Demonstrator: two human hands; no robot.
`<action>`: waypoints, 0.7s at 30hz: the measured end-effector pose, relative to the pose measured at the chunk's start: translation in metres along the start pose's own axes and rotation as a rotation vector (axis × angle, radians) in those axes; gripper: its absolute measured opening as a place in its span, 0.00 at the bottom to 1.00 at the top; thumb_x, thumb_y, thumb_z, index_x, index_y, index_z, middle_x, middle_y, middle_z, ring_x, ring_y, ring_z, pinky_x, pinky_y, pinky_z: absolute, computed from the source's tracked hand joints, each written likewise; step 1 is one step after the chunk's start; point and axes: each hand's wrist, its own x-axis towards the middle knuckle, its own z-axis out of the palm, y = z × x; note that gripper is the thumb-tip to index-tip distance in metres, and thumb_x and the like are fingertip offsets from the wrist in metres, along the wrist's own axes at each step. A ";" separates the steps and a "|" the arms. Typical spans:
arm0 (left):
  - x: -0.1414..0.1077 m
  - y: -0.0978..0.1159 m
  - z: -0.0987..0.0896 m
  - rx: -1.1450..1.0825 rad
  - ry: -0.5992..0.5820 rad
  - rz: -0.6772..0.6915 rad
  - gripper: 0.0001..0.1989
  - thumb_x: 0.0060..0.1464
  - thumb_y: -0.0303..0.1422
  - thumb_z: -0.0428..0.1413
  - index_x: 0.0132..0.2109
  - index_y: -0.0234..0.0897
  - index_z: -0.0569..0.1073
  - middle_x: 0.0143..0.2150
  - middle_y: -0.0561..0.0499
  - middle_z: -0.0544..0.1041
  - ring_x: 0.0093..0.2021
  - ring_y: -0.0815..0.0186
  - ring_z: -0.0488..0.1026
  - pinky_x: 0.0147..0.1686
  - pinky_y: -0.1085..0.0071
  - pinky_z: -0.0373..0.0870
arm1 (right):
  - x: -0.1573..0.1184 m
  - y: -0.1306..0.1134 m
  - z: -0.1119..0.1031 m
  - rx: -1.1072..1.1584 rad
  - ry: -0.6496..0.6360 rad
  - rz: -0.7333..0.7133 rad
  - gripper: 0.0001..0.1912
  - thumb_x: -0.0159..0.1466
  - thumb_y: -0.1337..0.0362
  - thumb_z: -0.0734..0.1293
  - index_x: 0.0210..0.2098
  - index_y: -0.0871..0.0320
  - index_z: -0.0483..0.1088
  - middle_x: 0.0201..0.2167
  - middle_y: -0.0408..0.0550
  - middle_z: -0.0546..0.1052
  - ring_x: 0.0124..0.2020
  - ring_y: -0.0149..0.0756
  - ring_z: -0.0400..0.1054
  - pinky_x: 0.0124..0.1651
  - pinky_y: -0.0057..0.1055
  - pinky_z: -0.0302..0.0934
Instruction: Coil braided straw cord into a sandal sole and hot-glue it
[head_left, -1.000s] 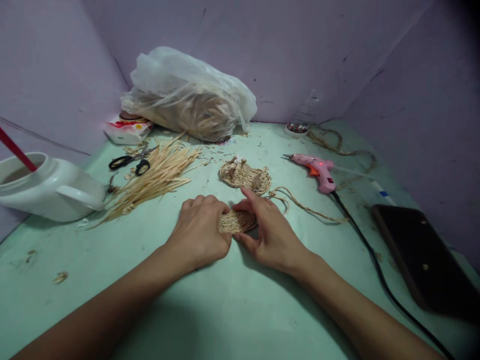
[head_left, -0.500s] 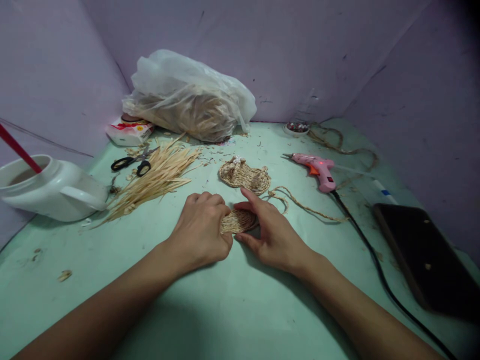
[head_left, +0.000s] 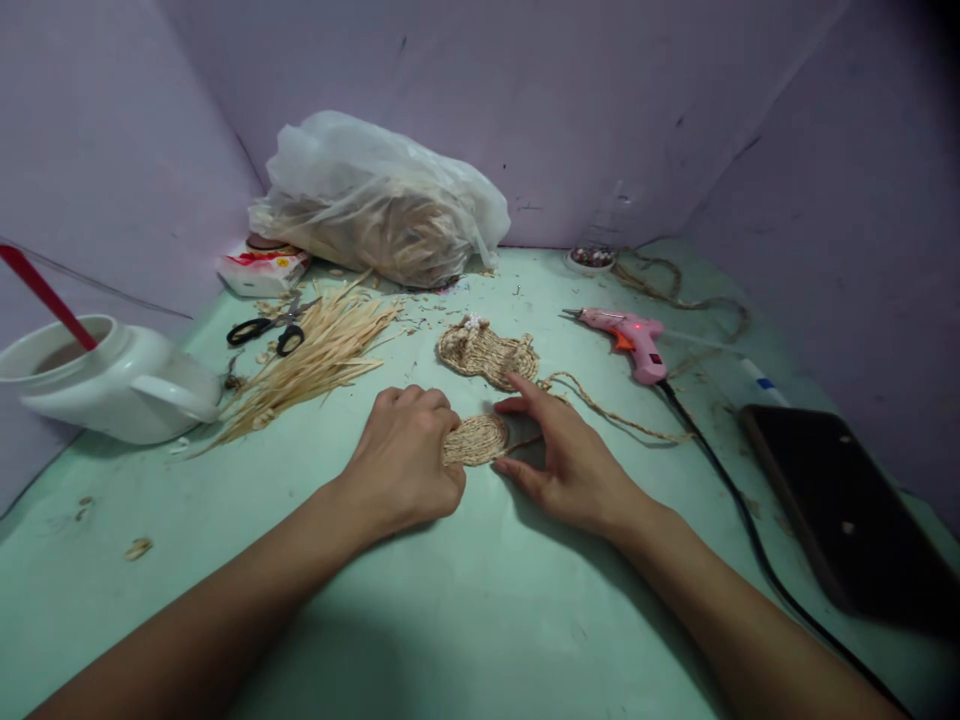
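Rope pad (head_left: 475, 442): flat, rounded at its visible end, lying on the pale green surface (head_left: 465, 620) between the 2 hands. Left hand (head_left: 409, 450): fingers clamped on the pad's left end, hiding that part. Right hand (head_left: 574, 460): thumb and forefinger apart, tips close about the rounded right end; contact cannot be told. 1 thin strand runs from that end toward the right palm.

Handling (judged): light, bendable but fairly firm across the rows, rough enough not to slip. Weak point probably the outer row, which could lift if pulled. Best hold: flat across the body at 1 end, with light fingertip pressure along the rim.

Just beyond: 1 rope slipper (head_left: 487, 355) with white beads. Right of it, loose cord (head_left: 615, 412) and a pink glue gun (head_left: 637, 348), red light lit. Left: straw strips (head_left: 322, 345), black-handled scissors (head_left: 271, 322), white jug (head_left: 139, 385).
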 end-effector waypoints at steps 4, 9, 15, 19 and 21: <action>0.000 0.001 0.000 0.009 0.000 0.004 0.14 0.43 0.31 0.52 0.38 0.36 0.76 0.38 0.46 0.75 0.42 0.55 0.68 0.46 0.56 0.62 | 0.000 -0.001 -0.001 -0.002 -0.003 0.001 0.40 0.55 0.64 0.68 0.63 0.59 0.48 0.49 0.56 0.73 0.51 0.49 0.64 0.53 0.49 0.57; -0.001 0.002 0.000 0.028 0.005 -0.001 0.15 0.43 0.31 0.52 0.39 0.36 0.76 0.39 0.45 0.75 0.42 0.55 0.69 0.46 0.56 0.62 | 0.000 -0.003 -0.001 -0.004 -0.009 0.012 0.41 0.55 0.65 0.69 0.63 0.55 0.48 0.49 0.54 0.73 0.51 0.49 0.64 0.52 0.49 0.57; -0.001 0.001 0.001 0.038 0.015 0.010 0.14 0.43 0.31 0.52 0.38 0.35 0.76 0.38 0.45 0.75 0.42 0.55 0.69 0.45 0.56 0.62 | 0.000 -0.003 -0.001 -0.018 -0.007 -0.015 0.38 0.55 0.65 0.67 0.62 0.58 0.50 0.48 0.55 0.73 0.50 0.48 0.64 0.53 0.48 0.57; -0.001 0.002 0.001 0.040 0.016 0.009 0.14 0.43 0.31 0.52 0.38 0.35 0.76 0.37 0.45 0.75 0.41 0.55 0.69 0.45 0.57 0.63 | 0.001 -0.008 0.000 -0.080 -0.012 0.005 0.39 0.54 0.61 0.69 0.61 0.61 0.52 0.48 0.56 0.73 0.49 0.50 0.64 0.51 0.48 0.58; 0.000 0.003 0.000 0.037 0.015 0.006 0.14 0.43 0.30 0.52 0.38 0.35 0.76 0.37 0.45 0.75 0.41 0.55 0.69 0.45 0.57 0.62 | 0.002 -0.012 0.003 -0.132 -0.009 0.023 0.40 0.53 0.59 0.69 0.61 0.62 0.52 0.47 0.55 0.74 0.47 0.51 0.64 0.50 0.49 0.59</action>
